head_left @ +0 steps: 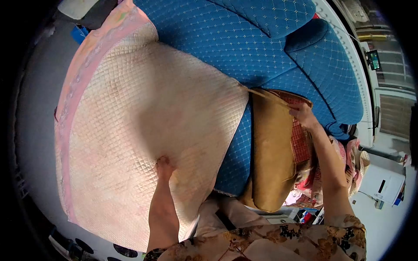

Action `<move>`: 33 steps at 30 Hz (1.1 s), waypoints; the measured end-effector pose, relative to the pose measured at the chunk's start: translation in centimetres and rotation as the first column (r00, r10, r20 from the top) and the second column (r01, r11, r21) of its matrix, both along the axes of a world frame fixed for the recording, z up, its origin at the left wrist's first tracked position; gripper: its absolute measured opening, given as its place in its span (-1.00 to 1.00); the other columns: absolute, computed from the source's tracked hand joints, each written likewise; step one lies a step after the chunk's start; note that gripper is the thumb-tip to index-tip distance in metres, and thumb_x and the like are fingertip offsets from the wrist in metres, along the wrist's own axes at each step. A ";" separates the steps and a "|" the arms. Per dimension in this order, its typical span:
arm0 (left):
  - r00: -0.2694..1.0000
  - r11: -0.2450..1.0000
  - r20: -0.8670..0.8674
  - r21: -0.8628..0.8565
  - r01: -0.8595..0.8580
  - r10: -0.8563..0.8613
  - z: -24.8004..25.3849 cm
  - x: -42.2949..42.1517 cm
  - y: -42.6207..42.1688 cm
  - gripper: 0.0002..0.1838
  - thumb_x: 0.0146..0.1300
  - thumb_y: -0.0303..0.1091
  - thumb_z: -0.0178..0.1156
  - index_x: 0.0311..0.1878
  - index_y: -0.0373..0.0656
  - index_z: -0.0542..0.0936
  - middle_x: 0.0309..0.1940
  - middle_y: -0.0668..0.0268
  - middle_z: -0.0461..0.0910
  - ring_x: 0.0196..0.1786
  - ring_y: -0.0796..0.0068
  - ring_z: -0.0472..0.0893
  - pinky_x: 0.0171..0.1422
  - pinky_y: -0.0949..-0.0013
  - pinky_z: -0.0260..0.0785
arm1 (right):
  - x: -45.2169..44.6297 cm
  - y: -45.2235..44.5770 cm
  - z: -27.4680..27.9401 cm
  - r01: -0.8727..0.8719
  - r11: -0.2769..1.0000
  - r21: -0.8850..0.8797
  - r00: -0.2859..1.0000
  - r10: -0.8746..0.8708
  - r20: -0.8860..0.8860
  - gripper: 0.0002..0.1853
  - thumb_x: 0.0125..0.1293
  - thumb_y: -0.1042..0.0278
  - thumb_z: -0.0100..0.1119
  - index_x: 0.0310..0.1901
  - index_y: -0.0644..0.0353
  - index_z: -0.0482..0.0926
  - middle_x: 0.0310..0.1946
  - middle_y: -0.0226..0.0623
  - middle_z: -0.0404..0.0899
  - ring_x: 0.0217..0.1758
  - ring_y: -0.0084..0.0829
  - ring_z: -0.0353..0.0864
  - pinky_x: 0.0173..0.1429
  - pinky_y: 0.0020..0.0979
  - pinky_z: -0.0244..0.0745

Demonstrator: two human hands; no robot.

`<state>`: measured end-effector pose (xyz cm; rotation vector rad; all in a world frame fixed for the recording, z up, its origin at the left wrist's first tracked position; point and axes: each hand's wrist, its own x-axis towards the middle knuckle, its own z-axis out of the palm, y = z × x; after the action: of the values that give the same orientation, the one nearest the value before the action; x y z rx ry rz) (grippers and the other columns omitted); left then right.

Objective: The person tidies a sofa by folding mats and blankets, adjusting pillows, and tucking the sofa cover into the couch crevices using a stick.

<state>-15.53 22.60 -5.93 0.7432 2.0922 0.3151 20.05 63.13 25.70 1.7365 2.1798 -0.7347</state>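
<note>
A cream quilted mattress pad point(109, 143) with a pink ruffled edge spreads over the left and middle of the view. My left hand point(164, 167) rests on its surface with the fingers curled in, closed on the cloth. From the pad's right corner, a narrow tan strap point(270, 96) stretches taut to the right. My right hand point(302, 115) is closed around the far end of that strap. Below the strap, a brown folded cushion or mat point(274, 152) with a red patterned side lies on the blue upholstery.
Blue patterned sofa upholstery point(209, 56) with raised backs fills the top and right. Crumpled pink and red fabric point(309, 187) is heaped at the lower right. A white box-like unit point(382, 185) stands farther right, and grey floor point(37, 122) shows at the left.
</note>
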 end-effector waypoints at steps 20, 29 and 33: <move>0.988 0.989 -0.060 -0.005 0.146 -0.146 -1.2 0.1 -1.0 -0.42 -0.24 -0.25 0.43 -0.09 -0.13 0.41 -0.12 0.23 0.45 0.05 0.18 0.37 0.16 0.15 0.14 | -7.9 8.0 -10.5 -0.243 0.961 0.134 0.892 0.167 0.421 -0.78 0.07 0.32 0.06 -0.33 0.24 0.62 -0.33 -0.10 0.61 -0.26 -0.17 0.60 -0.20 -0.27 0.51; 0.999 0.999 0.011 0.010 -0.049 0.049 -4.2 0.0 -1.9 -0.48 -0.18 -0.23 0.38 -0.12 -0.13 0.41 -0.21 0.26 0.48 0.03 0.22 0.39 0.20 0.16 0.12 | -0.6 3.8 -10.2 -0.460 0.878 0.131 0.864 0.409 0.293 -0.64 0.09 0.32 0.10 -0.04 0.22 0.54 -0.21 -0.09 0.57 -0.21 -0.22 0.58 -0.14 -0.29 0.47; 0.994 0.996 -0.063 0.014 0.089 -0.088 1.0 0.0 -0.4 -0.55 -0.16 -0.23 0.34 -0.19 -0.12 0.40 -0.22 0.25 0.48 0.01 0.22 0.41 0.19 0.17 0.11 | -2.9 2.1 -2.9 -0.004 1.000 -0.021 1.000 0.005 0.031 -0.62 0.02 0.33 0.14 -0.07 0.23 0.58 -0.43 -0.17 0.60 -0.42 -0.37 0.56 -0.31 -0.37 0.45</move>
<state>-15.54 22.17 -4.92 0.8628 2.1106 0.2643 17.18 65.26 22.80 1.7212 2.1476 -0.7219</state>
